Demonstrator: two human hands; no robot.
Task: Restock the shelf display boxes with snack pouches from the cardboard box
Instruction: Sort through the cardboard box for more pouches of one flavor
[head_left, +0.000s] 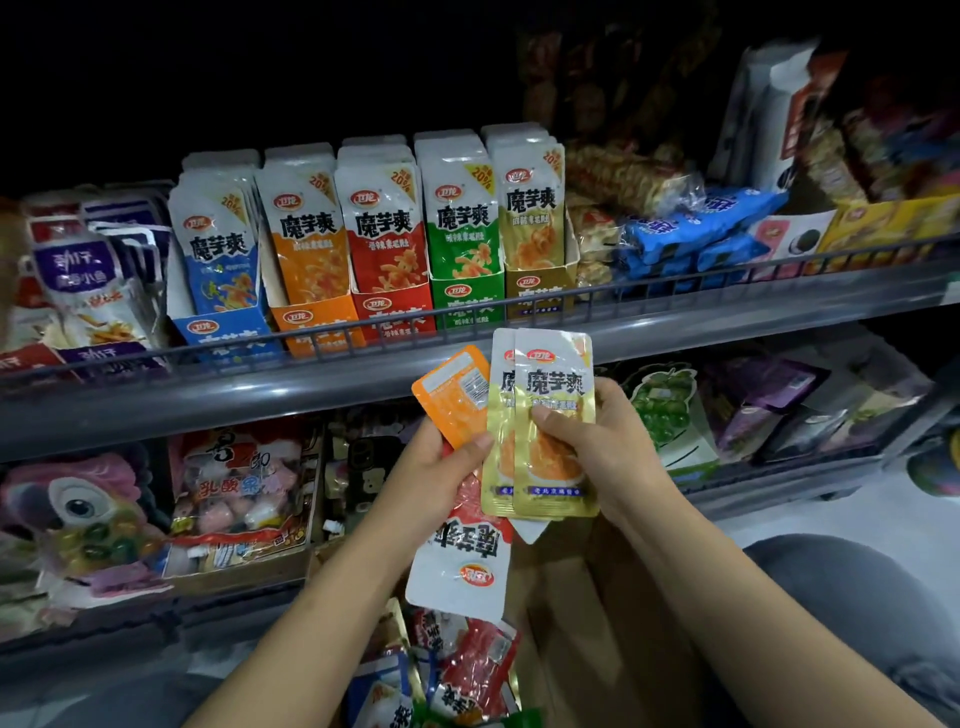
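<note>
Right grip (582, 441): your fingers clamp two yellow pouches (545, 426), just below the shelf's front edge (363, 384).
Left grip (441, 467): closed on the orange pouch (454, 395) and red pouch (462, 551), above the cardboard box (571, 597).

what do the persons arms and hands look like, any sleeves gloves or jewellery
Both forearms are bare as far as the frame shows, with no sleeves in view. The left hand and right hand wear no gloves, and no rings, watch or bracelet show. The fingernails look short and unpainted.
</note>
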